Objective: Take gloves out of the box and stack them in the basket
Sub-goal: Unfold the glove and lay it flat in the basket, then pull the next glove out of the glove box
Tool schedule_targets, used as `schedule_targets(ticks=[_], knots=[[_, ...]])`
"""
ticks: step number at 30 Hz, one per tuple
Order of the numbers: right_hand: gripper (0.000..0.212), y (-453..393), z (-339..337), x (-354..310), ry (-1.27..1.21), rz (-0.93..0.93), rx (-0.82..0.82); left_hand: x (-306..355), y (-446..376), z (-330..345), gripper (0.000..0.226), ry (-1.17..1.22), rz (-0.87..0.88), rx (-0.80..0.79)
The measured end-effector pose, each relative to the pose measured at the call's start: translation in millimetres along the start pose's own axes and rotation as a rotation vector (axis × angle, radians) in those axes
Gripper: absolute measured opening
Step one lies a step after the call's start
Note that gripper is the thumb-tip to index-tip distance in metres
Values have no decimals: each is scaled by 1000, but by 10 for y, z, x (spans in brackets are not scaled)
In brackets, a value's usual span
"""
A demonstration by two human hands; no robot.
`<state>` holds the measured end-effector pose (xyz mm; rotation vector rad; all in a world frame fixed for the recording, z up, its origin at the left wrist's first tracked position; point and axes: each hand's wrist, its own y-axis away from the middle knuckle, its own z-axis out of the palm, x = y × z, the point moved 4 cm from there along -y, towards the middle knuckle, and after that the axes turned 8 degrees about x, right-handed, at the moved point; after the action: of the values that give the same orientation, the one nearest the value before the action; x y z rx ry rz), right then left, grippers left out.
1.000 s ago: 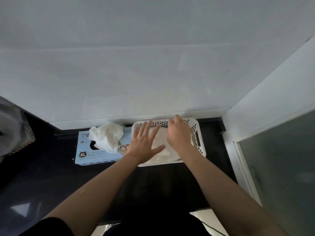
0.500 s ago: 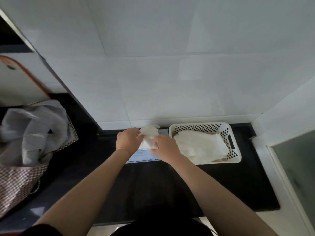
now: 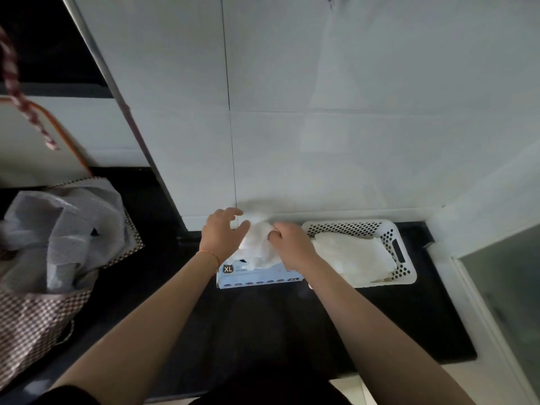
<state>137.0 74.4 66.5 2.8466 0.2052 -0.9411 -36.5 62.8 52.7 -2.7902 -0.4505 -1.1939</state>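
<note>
Right hand (image 3: 287, 244) pinches the white bunch of gloves (image 3: 258, 244) sticking up out of the box, fingers curled into the material. Left hand (image 3: 223, 233) sits at the bunch's left side, fingers loosely curved and spread, thumb near the gloves; cannot tell whether it grips them. Thin orange band on the left wrist. One light blue glove box (image 3: 257, 277), marked XL, lies flat on the black table (image 3: 292, 323) against the white tiled wall (image 3: 321, 127). One white perforated basket (image 3: 403, 252) stands just beside the box on its right, touching or nearly so. Inside the basket: a flat stack of white gloves (image 3: 350, 255), exact count not readable. Far left, one checkered bag (image 3: 32, 317) holding crumpled grey plastic bags (image 3: 58, 229). Two bare forearms reach in from the bottom edge.
</note>
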Motion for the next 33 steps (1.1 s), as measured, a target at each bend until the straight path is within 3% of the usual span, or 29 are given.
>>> schedule_targets(ticks=[3, 7, 8, 11, 12, 14, 16, 18, 20, 21, 26, 33], knots=[[29, -21, -197, -196, -94, 17, 69, 173, 60, -70, 31, 252, 92, -60], [30, -57, -446, -420, -256, 35, 130, 366, 108, -129, 57, 347, 162, -226], [30, -65, -508, -461, -271, 33, 147, 384, 84, -156, 54, 320, 189, -186], [32, -76, -694, -559, -304, 28, 199, 482, 6, -325, 11, 341, 204, 14], [32, -96, -738, -551, -295, 40, 208, 517, -14, -393, 6, 375, 185, 69], [30, -149, -814, -518, -241, 78, 136, 605, -50, -531, 26, 425, 148, 142], [23, -184, -795, -434, -127, 116, -54, 688, -76, -651, 23, 479, 131, 134], [43, -168, -777, -390, 5, 72, -162, 756, -90, -723, 18, 485, 160, 79], [74, -143, -803, -436, -95, 38, -122, 816, -83, -733, 17, 450, 206, -9], [78, -117, -822, -489, -185, 16, -94, 841, -68, -723, 15, 443, 220, -54], [30, -59, -918, -596, -470, -5, -61, 902, 4, -648, 16, 467, 206, -172], [6, -18, -1114, -500, -492, 31, 209, 859, 34, -516, 11, 419, 184, -220]])
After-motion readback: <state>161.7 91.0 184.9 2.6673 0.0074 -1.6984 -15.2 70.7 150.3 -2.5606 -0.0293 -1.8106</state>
